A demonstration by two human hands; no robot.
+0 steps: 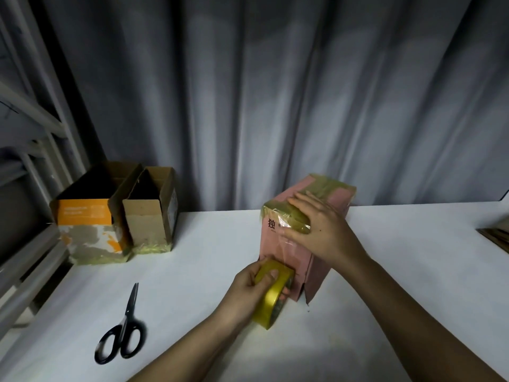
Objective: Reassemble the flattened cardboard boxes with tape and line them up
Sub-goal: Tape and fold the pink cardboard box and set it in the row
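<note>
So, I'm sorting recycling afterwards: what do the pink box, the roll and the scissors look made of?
Pink box: printed cardboard, matte, with a creased flap edge. Tape roll: glossy yellowish clear plastic film; the strip over the box top shines and wrinkles. Scissors: dark blades, probably metal, with glossy black handles, likely plastic.

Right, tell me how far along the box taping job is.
Done: an orange-printed box and a plain brown box stand taped side by side at the table's back left.

In hand: the right hand presses tape onto the pink box; the left hand grips the tape roll low against it.

Left: cut with the scissors, line it up. Flat cardboard waits far right.
</note>
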